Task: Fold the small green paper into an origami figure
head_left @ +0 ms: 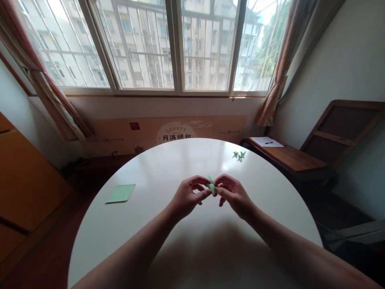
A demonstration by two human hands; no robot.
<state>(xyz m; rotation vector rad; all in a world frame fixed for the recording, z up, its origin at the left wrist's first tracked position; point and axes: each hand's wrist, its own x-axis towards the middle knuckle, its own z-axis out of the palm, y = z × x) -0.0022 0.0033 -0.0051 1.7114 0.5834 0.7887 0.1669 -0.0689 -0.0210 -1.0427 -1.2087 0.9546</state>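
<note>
- The window (204,48) fills 12 o'clock beyond the table; the person faces it, probably so that daylight falls on the work.
- The round white table (279,192) carries everything green; its plain, pale top seems to make small paper easy to see.
- Off the table's edge at 2 o'clock is a wooden side stand (303,158), bearing a white sheet (264,141) with a dark pen (270,143) on it, apart from the folding space.
- The left hand (187,196), coming in from 7 o'clock, has a narrow pinch on the held piece's left side, thumb nearest the body, fingertips beyond.
- The right hand (235,193), from 5 o'clock, mirrors it with a narrow pinch on the right side. Gripping from both sides likely steadies something so light in mid-air, above the tabletop.
- The green square paper (121,193) lies flat at 9 to 10 o'clock, seemingly several sheets thick, probably set aside within the left arm's reach.
- The folded green paper (212,188) is between both sets of fingertips, near the table's middle; its exact folds are hidden.
- Three small green folded pieces (240,155) cluster at 1 o'clock, likely grouped there away from the forearms.
</note>
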